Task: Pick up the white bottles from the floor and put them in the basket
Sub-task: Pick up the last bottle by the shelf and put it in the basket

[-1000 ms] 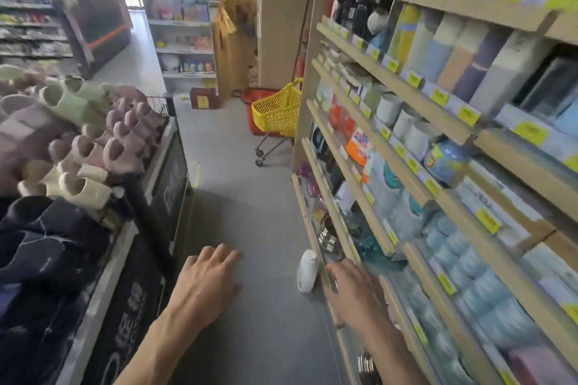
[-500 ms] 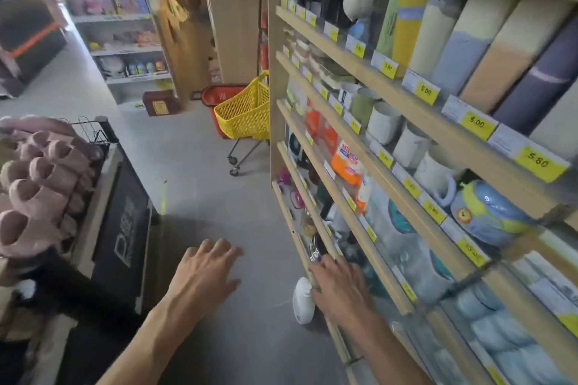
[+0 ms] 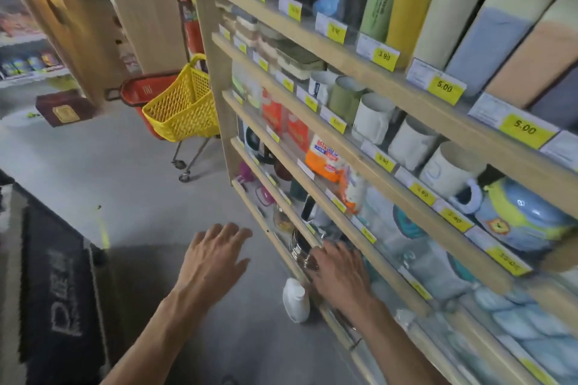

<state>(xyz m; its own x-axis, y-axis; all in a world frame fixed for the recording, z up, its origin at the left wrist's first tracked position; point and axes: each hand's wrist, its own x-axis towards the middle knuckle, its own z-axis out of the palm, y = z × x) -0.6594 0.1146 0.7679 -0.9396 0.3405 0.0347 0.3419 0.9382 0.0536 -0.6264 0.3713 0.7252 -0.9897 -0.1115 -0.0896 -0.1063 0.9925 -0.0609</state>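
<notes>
White bottle, at the floor's edge by the shelf, looks light and slick; I'd wrap its body. Left hand and right hand are spread, empty.

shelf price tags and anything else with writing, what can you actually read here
"5.00" on a yellow price tag on the upper shelf edge.
"5.00" on the next yellow tag to its right.
Other tags, the orange packet and the floor mat lettering are too blurred to read.
</notes>
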